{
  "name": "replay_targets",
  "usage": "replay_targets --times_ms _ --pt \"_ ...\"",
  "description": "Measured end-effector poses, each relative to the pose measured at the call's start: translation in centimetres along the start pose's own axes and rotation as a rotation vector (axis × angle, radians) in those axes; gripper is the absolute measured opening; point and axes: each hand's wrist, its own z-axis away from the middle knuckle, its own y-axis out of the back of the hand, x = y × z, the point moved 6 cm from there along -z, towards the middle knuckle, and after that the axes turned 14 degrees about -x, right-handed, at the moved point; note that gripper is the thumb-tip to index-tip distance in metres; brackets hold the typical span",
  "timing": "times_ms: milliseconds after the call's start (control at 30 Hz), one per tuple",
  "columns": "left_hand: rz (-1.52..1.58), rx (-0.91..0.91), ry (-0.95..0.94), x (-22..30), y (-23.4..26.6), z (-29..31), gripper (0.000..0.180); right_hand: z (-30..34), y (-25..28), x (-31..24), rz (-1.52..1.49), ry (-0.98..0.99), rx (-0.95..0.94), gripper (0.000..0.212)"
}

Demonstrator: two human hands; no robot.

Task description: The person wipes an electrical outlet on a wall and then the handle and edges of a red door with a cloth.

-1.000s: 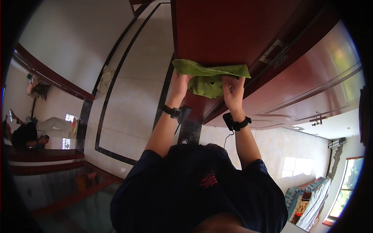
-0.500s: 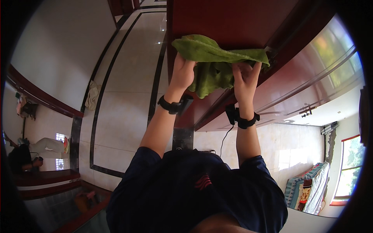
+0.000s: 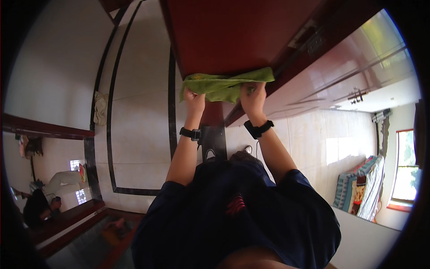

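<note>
Both my hands grip a green cloth (image 3: 219, 85), stretched sideways against a dark red wooden door frame panel (image 3: 233, 36). My left hand (image 3: 195, 101) is closed on the cloth's left part. Toward its right end, my right hand (image 3: 253, 99) is closed on it too, slightly smeared by motion. The cloth's upper edge runs along the panel, and its lower part hangs between the hands. Some of my fingers are hidden behind or in the folds. Black straps with small devices sit on both wrists.
A glossy red door (image 3: 322, 76) with a handle (image 3: 357, 95) stands open to the right. Folded bedding (image 3: 360, 186) lies by the window. A pale cloth (image 3: 101, 108) rests on the tiled floor (image 3: 139, 130) at left. Another person (image 3: 38, 208) in dark clothes is at the far left.
Both hands have come down and nearer to me along the panel with the green cloth. The cloth is now narrower and hangs less low between them. My view has shifted slightly.
</note>
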Motion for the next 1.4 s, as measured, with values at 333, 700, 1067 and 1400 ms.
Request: replay_targets --times_ms 333,700,1067,1400 --pt "-0.05 0.126 0.353 -7.2 0.9 4.4 0.016 3.7 -2.7 4.6 -0.015 -0.032 -0.125 0.038" --pt "-0.109 0.159 0.177 1.3 0.0 0.6 0.016 1.4 1.5 -1.1 -0.122 0.16 -0.039 0.05" --pt "-0.116 0.152 -0.275 14.6 -4.0 -5.0 0.029 -3.9 9.0 -7.8 -0.18 0.291 0.001 0.057" --pt "-0.004 0.187 -0.181 7.7 -0.5 -3.0 0.021 -4.6 6.5 -5.2 -0.739 0.145 -0.261 0.035"
